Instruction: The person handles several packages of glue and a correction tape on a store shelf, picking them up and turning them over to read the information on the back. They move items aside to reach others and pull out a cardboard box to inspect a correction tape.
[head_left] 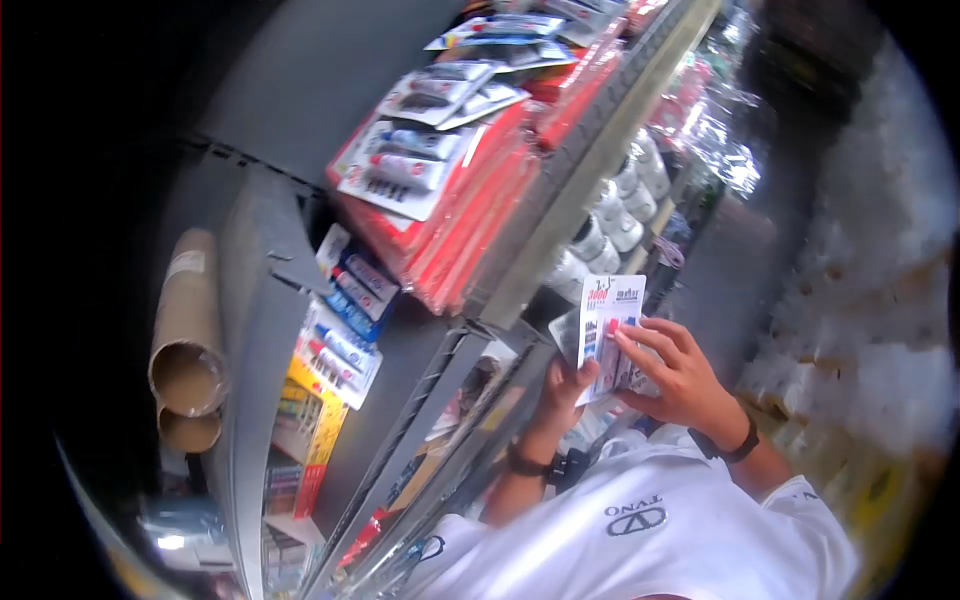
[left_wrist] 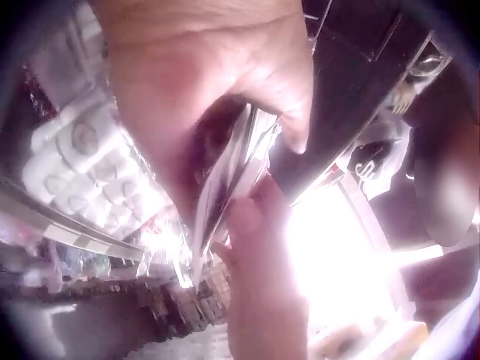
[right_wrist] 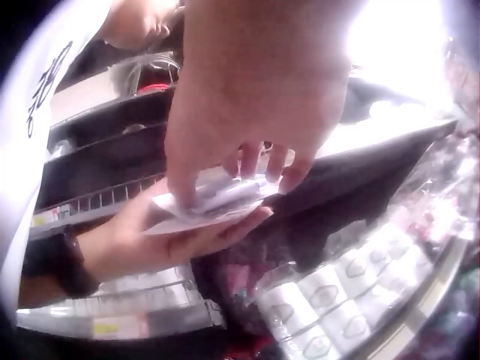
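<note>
In the head view, a white blister card with small tubes on it is held up in front of the chest, its printing showing "3000". My left hand grips its lower left side, thumb on the front face. A grey flat piece pokes out behind that edge. My right hand has its fingertips on the front over the tubes. From the right wrist, the card lies over the left palm, with right thumb and fingers closing on it. The left wrist view shows the card edge-on between both hands.
Left of the hands, a shelf bears stacked red packs with more carded tubes on top. Other tube cards hang by the shelf end. White wrapped rolls sit beyond the hands; cardboard tubes stand at far left.
</note>
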